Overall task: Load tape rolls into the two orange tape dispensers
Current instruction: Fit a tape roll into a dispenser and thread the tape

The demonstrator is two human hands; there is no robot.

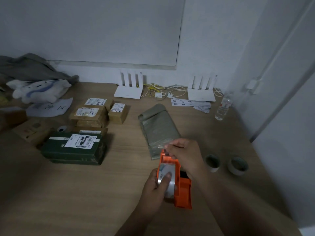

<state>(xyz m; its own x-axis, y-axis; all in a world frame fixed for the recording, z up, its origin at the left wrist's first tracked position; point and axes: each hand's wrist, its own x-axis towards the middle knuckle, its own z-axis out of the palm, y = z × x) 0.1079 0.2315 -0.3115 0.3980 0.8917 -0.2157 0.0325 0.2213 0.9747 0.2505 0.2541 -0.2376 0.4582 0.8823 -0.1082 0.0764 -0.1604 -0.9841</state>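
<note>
Wooden desk (85,193) spreads wide under me, parcels stacked off to my left, a green shipping box (73,147) nearest, a grey poly mailer (158,126) straight ahead. Closer in — two spent tape cores (212,162) stand near my right forearm, well apart from the work. Now the orange tape dispenser (183,189), held just above the desk in front of me; I see only this one, the second is not in view. It is stiff plastic and light, I judge, so I brace it by the frame. The clear tape roll (167,178) sits in the dispenser's cradle. My left hand (153,188) wraps the body from below, thumb pressed flat on the roll's slick face. My right hand (184,152) is pinched shut at the front end, thumb and fingertips closed on what looks like the loose tape end (164,146) — thin, sticky, quick to fold on itself, so I'd hold it by the very edge and keep it taut.
</note>
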